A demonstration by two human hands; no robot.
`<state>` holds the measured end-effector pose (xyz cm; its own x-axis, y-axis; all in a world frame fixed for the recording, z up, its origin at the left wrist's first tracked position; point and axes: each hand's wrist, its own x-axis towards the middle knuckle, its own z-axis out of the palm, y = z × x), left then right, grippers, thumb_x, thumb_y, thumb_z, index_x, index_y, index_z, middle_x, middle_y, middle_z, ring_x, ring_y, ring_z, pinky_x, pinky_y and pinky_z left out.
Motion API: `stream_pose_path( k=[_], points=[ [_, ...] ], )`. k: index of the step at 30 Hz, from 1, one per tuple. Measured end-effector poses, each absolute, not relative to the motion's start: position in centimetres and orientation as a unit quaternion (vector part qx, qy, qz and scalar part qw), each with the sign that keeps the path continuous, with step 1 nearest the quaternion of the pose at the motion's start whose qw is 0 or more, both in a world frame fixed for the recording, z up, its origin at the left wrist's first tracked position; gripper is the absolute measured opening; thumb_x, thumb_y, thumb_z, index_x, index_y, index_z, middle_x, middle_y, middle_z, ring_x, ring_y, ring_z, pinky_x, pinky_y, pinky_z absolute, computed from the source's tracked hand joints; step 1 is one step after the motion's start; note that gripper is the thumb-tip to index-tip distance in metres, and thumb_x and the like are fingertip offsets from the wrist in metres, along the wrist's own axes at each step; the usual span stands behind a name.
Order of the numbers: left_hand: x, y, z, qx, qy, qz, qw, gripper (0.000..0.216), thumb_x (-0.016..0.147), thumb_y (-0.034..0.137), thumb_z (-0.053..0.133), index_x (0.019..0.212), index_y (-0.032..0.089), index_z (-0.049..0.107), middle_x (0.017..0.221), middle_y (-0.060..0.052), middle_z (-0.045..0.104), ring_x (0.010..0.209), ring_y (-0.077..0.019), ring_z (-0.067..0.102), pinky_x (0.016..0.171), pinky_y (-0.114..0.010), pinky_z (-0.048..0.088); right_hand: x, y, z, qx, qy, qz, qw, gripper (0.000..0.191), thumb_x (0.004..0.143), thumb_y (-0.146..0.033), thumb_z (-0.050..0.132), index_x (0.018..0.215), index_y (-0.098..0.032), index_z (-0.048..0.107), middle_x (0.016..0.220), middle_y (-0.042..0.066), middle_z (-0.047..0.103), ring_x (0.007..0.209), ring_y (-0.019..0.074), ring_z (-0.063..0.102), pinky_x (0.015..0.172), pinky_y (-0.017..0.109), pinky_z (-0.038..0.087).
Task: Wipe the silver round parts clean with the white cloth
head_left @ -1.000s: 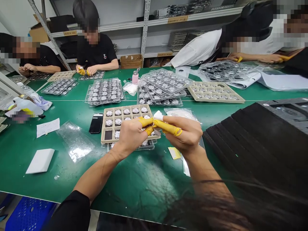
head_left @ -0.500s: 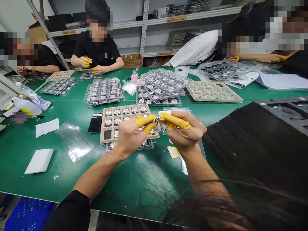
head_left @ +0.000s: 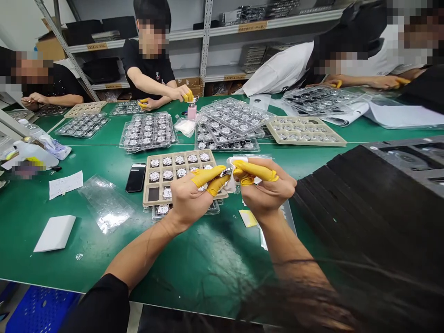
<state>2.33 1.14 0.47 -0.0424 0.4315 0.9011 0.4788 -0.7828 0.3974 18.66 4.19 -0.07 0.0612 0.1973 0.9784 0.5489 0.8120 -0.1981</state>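
My left hand (head_left: 192,194), with yellow finger cots on thumb and forefinger, pinches a small shiny metal watch part (head_left: 226,171) edge-on above the table. My right hand (head_left: 268,187), its fingers also in yellow cots, is closed on a white cloth (head_left: 239,160) that touches the part's right side. Its fingertips partly hide the contact. Behind and below my left hand lies a beige tray (head_left: 147,180) of round silver watch pieces, with a bare dark slot at its front left. My left hand covers the tray's front right portion.
A phone (head_left: 135,177) lies left of the tray, near a clear plastic sheet (head_left: 107,203) and a white block (head_left: 55,233). Stacked clear trays (head_left: 149,132) stand farther back. Black foam sheets (head_left: 347,208) fill the right. Co-workers sit opposite, one reaching to a pink bottle (head_left: 192,112).
Both my hands stay nearly in place; the watch part is turned slightly and more white cloth shows beside it. The co-worker opposite has reached across to the pink bottle.
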Motion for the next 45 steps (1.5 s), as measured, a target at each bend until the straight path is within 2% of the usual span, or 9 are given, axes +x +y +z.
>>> stream_pose_path(
  k=[9,13,17,20,22,25,28,34,45],
  points=[
    [1.9,2.1,-0.1,-0.701,-0.282,-0.654,0.039,0.020,0.087,0.016,0.080,0.106,0.024,0.081,0.096,-0.002,0.084,0.080,-0.0149,0.080,0.077,-0.025,0.066,19.6,3.7,1.2,-0.320,-0.712,-0.083,0.619,0.020,0.074,-0.007,0.060,0.080,-0.022,0.071,0.075,0.000,0.069,0.059,0.0128,0.059,0.051,0.026,0.044],
    [1.0,2.8,-0.5,-0.732,-0.298,-0.611,0.039,0.013,0.093,0.019,0.072,0.104,0.022,0.079,0.096,-0.004,0.084,0.088,-0.0166,0.081,0.083,-0.027,0.066,19.4,3.0,2.1,-0.350,-0.692,0.170,0.609,0.005,0.078,-0.020,0.066,0.074,-0.020,0.067,0.071,0.001,0.062,0.058,0.0118,0.055,0.047,0.024,0.043],
    [0.4,3.1,0.1,-0.765,-0.332,-0.547,0.075,0.018,0.095,0.017,0.065,0.107,0.020,0.079,0.104,-0.006,0.083,0.099,-0.0184,0.079,0.094,-0.032,0.064,18.7,3.2,1.8,-0.348,-0.568,0.530,0.525,0.028,0.078,-0.046,0.076,0.079,-0.020,0.064,0.057,-0.003,0.055,0.038,0.0090,0.042,0.029,0.022,0.027],
    [0.4,3.1,0.6,-0.733,-0.402,-0.549,0.022,0.018,0.092,0.016,0.068,0.105,0.020,0.079,0.101,-0.006,0.083,0.095,-0.0192,0.078,0.092,-0.034,0.063,18.1,3.6,1.1,-0.337,-0.505,0.615,0.502,0.033,0.080,-0.051,0.073,0.076,-0.020,0.062,0.053,-0.004,0.051,0.036,0.0083,0.036,0.028,0.022,0.024],
    [0.5,3.3,0.8,-0.684,-0.441,-0.575,-0.086,0.016,0.089,0.018,0.074,0.104,0.018,0.079,0.097,-0.006,0.083,0.087,-0.0170,0.078,0.084,-0.030,0.064,17.9,3.8,0.7,-0.360,-0.507,0.525,0.581,0.027,0.080,-0.045,0.076,0.079,-0.020,0.066,0.060,-0.002,0.057,0.041,0.0092,0.044,0.032,0.022,0.032],
    [0.5,3.7,0.9,-0.620,-0.454,-0.589,-0.250,0.024,0.083,0.023,0.082,0.105,0.016,0.077,0.097,-0.006,0.083,0.084,-0.0167,0.079,0.080,-0.028,0.066,18.2,3.6,0.5,-0.361,-0.584,0.190,0.702,0.006,0.083,-0.026,0.076,0.089,-0.024,0.075,0.081,0.002,0.072,0.061,0.0147,0.065,0.048,0.026,0.051],
    [0.6,3.8,0.7,-0.605,-0.435,-0.582,-0.327,0.029,0.080,0.026,0.085,0.105,0.014,0.079,0.100,-0.008,0.083,0.090,-0.0204,0.080,0.085,-0.032,0.067,18.7,3.4,0.4,-0.299,-0.682,-0.037,0.666,0.029,0.083,-0.007,0.067,0.101,-0.027,0.079,0.097,0.004,0.078,0.081,0.0197,0.075,0.066,0.032,0.061],
    [0.8,3.2,0.3,-0.663,-0.417,-0.561,-0.268,0.024,0.087,0.026,0.079,0.109,0.019,0.083,0.109,-0.006,0.083,0.100,-0.0232,0.080,0.093,-0.037,0.066,19.0,3.7,-0.3,-0.322,-0.700,-0.061,0.634,0.028,0.084,-0.009,0.066,0.103,-0.026,0.079,0.098,0.005,0.080,0.080,0.0210,0.077,0.066,0.034,0.064],
    [0.8,2.6,-0.1,-0.747,-0.386,-0.540,-0.021,0.025,0.086,0.017,0.073,0.108,0.022,0.083,0.097,-0.005,0.084,0.083,-0.0201,0.080,0.077,-0.029,0.065,19.0,4.2,0.0,-0.328,-0.722,-0.043,0.607,0.031,0.086,-0.009,0.060,0.100,-0.029,0.081,0.094,0.000,0.081,0.077,0.0173,0.077,0.065,0.028,0.061]
  ],
)
